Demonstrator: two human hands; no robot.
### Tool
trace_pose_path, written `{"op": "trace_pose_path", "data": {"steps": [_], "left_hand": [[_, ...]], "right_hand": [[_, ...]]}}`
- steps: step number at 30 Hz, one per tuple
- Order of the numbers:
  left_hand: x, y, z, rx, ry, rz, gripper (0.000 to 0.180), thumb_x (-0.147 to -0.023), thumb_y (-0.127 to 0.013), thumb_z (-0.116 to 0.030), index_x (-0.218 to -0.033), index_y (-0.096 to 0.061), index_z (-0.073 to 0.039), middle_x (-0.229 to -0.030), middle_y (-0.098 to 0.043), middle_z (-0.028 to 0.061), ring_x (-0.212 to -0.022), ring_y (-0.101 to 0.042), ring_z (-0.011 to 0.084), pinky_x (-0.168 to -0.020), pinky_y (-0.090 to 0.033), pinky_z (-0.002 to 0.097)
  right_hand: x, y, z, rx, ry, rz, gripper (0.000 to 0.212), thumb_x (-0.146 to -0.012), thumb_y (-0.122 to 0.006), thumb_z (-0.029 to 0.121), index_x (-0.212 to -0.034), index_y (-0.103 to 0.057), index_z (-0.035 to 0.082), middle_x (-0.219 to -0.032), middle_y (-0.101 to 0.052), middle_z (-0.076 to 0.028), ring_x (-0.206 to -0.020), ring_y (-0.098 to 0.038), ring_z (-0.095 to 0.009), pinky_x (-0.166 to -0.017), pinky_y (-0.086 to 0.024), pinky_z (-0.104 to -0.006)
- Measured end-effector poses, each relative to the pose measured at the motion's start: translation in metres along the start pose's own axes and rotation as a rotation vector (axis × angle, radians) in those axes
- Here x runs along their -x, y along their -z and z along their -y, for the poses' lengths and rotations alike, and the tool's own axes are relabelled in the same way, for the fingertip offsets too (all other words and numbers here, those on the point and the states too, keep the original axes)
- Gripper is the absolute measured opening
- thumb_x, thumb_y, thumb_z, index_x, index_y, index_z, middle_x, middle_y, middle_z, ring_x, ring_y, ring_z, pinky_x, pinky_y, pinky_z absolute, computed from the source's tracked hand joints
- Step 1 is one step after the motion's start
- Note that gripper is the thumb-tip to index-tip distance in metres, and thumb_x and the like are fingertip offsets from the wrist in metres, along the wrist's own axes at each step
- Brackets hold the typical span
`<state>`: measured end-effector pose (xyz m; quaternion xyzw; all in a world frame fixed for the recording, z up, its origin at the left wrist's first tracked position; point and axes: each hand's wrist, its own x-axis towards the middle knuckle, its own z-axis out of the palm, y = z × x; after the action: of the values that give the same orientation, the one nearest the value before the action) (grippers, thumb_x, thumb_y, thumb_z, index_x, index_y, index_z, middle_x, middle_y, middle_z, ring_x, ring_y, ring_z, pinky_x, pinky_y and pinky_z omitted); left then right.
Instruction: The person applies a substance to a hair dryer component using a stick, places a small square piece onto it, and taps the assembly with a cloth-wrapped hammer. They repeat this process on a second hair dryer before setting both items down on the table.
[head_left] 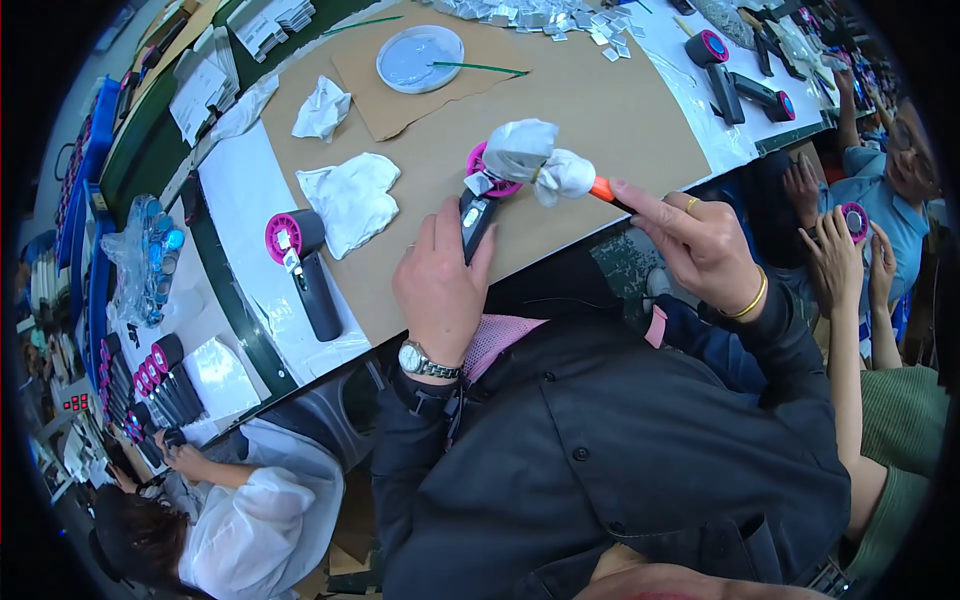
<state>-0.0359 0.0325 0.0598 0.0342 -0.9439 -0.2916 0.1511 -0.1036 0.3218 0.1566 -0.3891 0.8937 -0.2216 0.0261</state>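
Observation:
My left hand (440,290) is wrapped round the black handle of a small handheld fan (478,225), pinning it to the brown sheet. The fan's round pink grille points up, and a small silver square piece (478,184) sits at its neck. In my right hand (705,245) is the orange and black handle of a hammer (520,150), its head bundled in white cloth. That wrapped head hangs over the grille and hides part of it; whether they touch I cannot tell. Left of my left hand lies a second black fan with a pink face (310,270).
White cloths (350,200) lie on the brown sheet (600,110). Behind them is a white dish (420,60) with a green stick across its rim. Several silver squares (540,12) are heaped at the far edge. More fans (725,90) lie at right. Co-workers sit on both sides.

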Motion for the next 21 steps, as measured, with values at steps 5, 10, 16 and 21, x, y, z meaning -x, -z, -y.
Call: {"op": "trace_pose_path", "data": {"steps": [5,10,16,21], "left_hand": [[0.0,-0.001,-0.001,0.016,0.004,-0.011,0.043,-0.094,-0.084,-0.026,-0.129,-0.069,-0.006,-0.103,-0.074,0.0174,-0.087,-0.073,0.0397,-0.073,-0.057,0.0462],[-0.002,0.0,-0.002,0.003,0.023,0.006,0.044,-0.094,-0.084,-0.027,-0.13,-0.069,-0.006,-0.104,-0.074,0.017,-0.087,-0.073,0.04,-0.073,-0.057,0.0466],[0.0,-0.003,0.003,-0.03,0.011,0.01,0.045,-0.094,-0.083,-0.028,-0.131,-0.069,-0.007,-0.104,-0.074,0.0167,-0.087,-0.073,0.0402,-0.073,-0.057,0.0471],[-0.001,-0.003,0.0,-0.017,0.008,0.0,0.044,-0.094,-0.083,-0.028,-0.131,-0.069,-0.007,-0.103,-0.074,0.0164,-0.087,-0.073,0.0402,-0.073,-0.057,0.0473]], "right_hand": [[0.003,-0.003,-0.001,-0.171,0.005,-0.209,0.055,-0.09,-0.071,-0.014,-0.143,-0.07,-0.001,-0.081,-0.069,-0.016,-0.065,-0.063,-0.023,-0.063,-0.049,-0.0312],[0.003,0.009,0.004,-0.177,0.034,-0.246,0.054,-0.091,-0.07,-0.013,-0.144,-0.069,-0.001,-0.083,-0.07,-0.017,-0.066,-0.064,-0.025,-0.064,-0.05,-0.0329],[-0.001,0.0,-0.003,-0.034,-0.011,0.015,0.052,-0.094,-0.069,-0.012,-0.145,-0.068,-0.002,-0.086,-0.072,-0.015,-0.066,-0.064,-0.024,-0.065,-0.051,-0.0327],[0.001,0.0,-0.004,-0.166,0.031,-0.254,0.053,-0.093,-0.073,-0.009,-0.145,-0.069,0.002,-0.082,-0.07,-0.017,-0.06,-0.061,-0.025,-0.061,-0.049,-0.0334]]}}
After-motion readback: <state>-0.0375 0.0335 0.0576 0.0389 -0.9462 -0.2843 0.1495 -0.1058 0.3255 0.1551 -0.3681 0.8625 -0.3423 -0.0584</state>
